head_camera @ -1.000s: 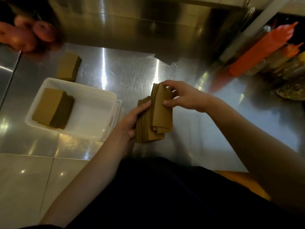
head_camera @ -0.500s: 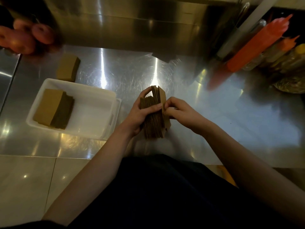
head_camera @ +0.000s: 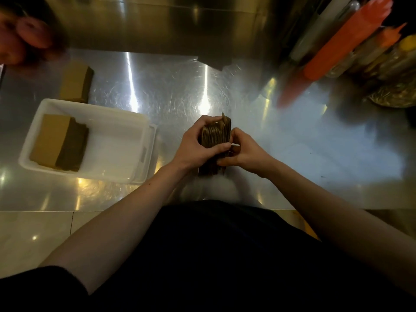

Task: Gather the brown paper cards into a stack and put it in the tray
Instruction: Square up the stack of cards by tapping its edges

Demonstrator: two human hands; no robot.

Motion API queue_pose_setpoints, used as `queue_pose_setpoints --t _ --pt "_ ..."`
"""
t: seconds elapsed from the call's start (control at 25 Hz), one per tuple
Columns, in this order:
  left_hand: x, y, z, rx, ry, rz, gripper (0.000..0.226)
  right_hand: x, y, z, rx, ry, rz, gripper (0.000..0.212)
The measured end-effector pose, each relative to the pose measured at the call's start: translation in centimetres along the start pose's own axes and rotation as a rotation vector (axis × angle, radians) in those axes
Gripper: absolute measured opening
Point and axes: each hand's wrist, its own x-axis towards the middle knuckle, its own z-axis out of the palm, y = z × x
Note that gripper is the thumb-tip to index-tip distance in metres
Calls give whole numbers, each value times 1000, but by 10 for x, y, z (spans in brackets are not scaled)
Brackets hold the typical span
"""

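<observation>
A thick stack of brown paper cards stands on edge on the steel counter, squeezed between both hands. My left hand wraps its left side and top, and my right hand presses its right side low down. To the left sits a white plastic tray holding another stack of brown cards against its left wall. A third stack of brown cards lies on the counter behind the tray.
Orange squeeze bottles and jars crowd the back right corner. Blurred reddish round items sit at the back left. A steel backsplash rises behind the counter. The counter's front edge runs just before my body.
My right hand set the loose cards it held onto the pile. Both hands then closed in and pressed the cards together into one upright stack.
</observation>
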Motion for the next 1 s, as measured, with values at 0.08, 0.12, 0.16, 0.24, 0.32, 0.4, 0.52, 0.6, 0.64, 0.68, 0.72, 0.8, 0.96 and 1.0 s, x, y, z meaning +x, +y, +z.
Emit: queue_pose_setpoints --t 0.08,0.12,0.16,0.24,0.32,0.4,0.52,0.6,0.64,0.68,0.72,0.8,0.96,1.0 --pt "0 -4 3 79 -6 100 58 4 4 -2 -63 15 -30 59" --pt "1 -7 5 120 -12 160 58 5 7 -5 -110 19 -54 66" --pt "1 -10 7 167 -17 222 57 7 11 -6 -169 24 -81 69" --pt "0 -23 10 248 -10 338 56 7 20 -6 -295 33 -156 65" --pt "-7 -37 14 274 6 390 57 6 31 -2 -368 31 -232 55" --pt "-14 -47 17 280 22 398 60 6 39 2 -383 49 -300 46" --pt "-22 -52 16 296 -9 353 68 4 46 6 -389 62 -330 45" --pt "-25 -54 15 324 -13 308 78 4 48 6 -398 59 -293 52" --pt "-28 -54 14 342 -13 280 83 4 49 6 -390 40 -280 58" --pt "-31 -54 13 366 -14 245 88 3 48 5 -380 21 -281 68" --pt "-34 -54 12 393 -19 205 93 2 47 4 -377 5 -296 79" --pt "-37 -52 9 462 -58 146 97 3 46 2 -395 -28 -337 92" --pt "-41 -46 5 518 -194 108 96 2 50 2 -383 -11 -344 89" --pt "-41 -44 4 528 -202 99 93 1 51 1 -384 -20 -342 90"
